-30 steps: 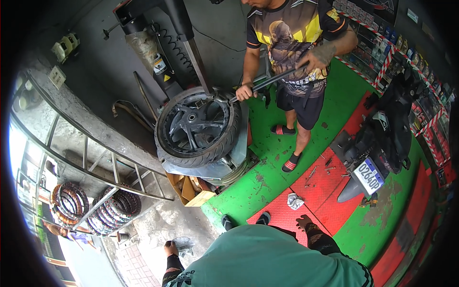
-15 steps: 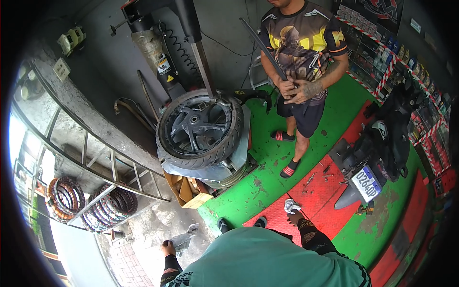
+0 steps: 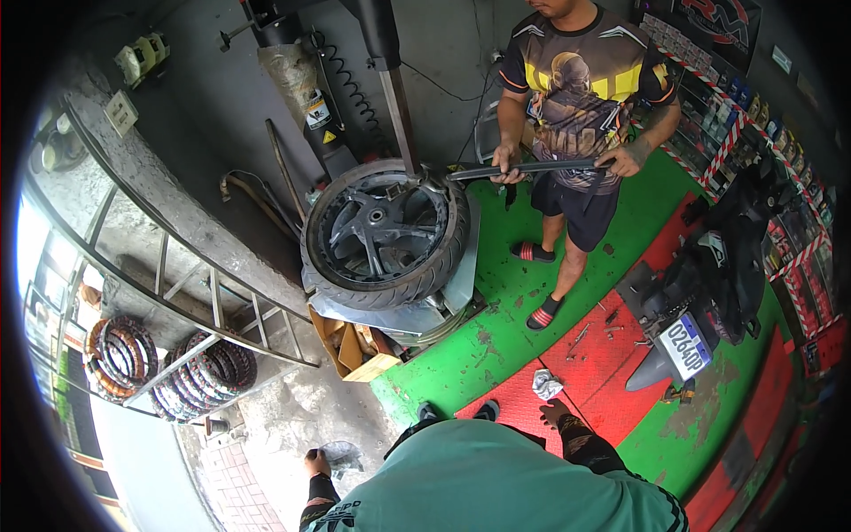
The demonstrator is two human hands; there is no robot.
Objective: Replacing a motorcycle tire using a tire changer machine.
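My right hand (image 3: 555, 413) hangs low at my right side with its fingers apart. A crumpled whitish rag (image 3: 547, 384) shows just beyond the fingertips, apart from them, over the red floor plate. At my left side, my left hand (image 3: 316, 462) has its fingers curled in. A see-through, greyish piece that looks like plastic (image 3: 344, 457) shows beside it; whether the hand touches it, I cannot tell. Farther off, a motorcycle wheel with its tyre (image 3: 383, 232) lies on a tyre changer (image 3: 397, 115). Another person (image 3: 576, 97) holds a long dark bar (image 3: 550, 166) level beside the tyre.
A parked motorcycle (image 3: 709, 275) stands on the right, with loose tools (image 3: 610, 321) on the red plate before it. Open cardboard boxes (image 3: 355, 355) sit below the wheel. A metal railing (image 3: 191, 328) and stacked tyres (image 3: 208, 377) are on the left; shelves (image 3: 753, 115) line the far right.
My right hand has drawn back from the rag, which now shows apart from it. The other person has swung the bar from upright to level, toward the wheel. The plastic-looking piece has shifted lower.
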